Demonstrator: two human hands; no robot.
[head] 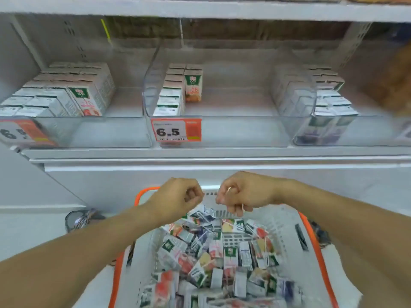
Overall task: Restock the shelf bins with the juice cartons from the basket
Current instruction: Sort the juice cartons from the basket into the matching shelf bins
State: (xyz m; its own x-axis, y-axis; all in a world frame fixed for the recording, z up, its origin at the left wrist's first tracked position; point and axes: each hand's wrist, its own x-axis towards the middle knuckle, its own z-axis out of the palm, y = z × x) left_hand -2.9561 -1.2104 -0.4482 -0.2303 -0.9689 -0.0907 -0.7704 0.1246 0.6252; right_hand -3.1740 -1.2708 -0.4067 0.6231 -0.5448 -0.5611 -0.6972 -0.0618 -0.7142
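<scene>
A band [242,207] is pinched by both curled hands, left [178,196] and right [240,192], over the basket [287,221]; it is best pulled off before cartons [213,258] are lifted.

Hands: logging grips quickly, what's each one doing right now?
Left hand: fingers curled; whether it holds anything cannot be told.
Right hand: fingers pinch a thin band over the basket.

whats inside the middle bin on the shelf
The middle bin holds one row of juice cartons along its left wall, plus one orange carton beside the row near the back. The rest shows bare floor; the price tag covers part of the front.
</scene>
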